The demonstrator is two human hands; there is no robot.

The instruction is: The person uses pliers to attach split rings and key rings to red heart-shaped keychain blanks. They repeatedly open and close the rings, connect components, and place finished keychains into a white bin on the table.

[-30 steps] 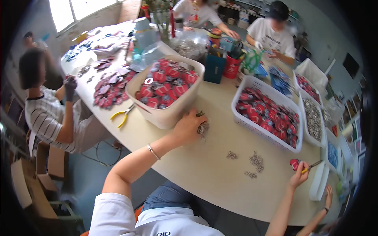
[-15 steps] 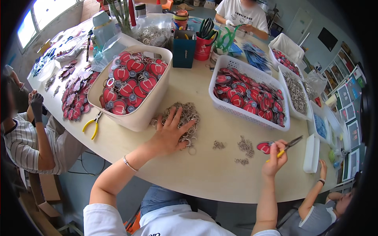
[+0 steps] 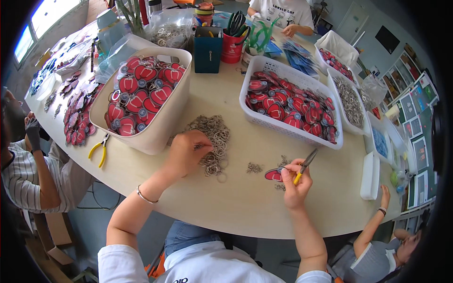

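My left hand (image 3: 188,153) is closed in a pinch at the near left side of a pile of silver split key rings (image 3: 216,137). A bit of metal shows among its fingers, too small to name. My right hand (image 3: 296,186) grips pliers (image 3: 306,165) with yellow handles, their dark jaws pointing up and away. Its thumb and fingers also hold a flat red tag (image 3: 273,175) with a dark edge. Small heaps of short metal chain pieces (image 3: 255,168) lie between my hands; the tag and right hand partly cover others.
A cream bin (image 3: 177,106) of red tags stands left, a white basket (image 3: 245,101) of them right. Yellow-handled pliers (image 3: 99,151) lie left. Behind stand a dark green box (image 3: 207,54) and red cup (image 3: 231,51). Trays line the right. Other people sit around the table.
My left hand has gone from lying spread over the ring pile to a pinch at its near left side. My right hand has moved left with the pliers and tag. The view has shifted slightly.
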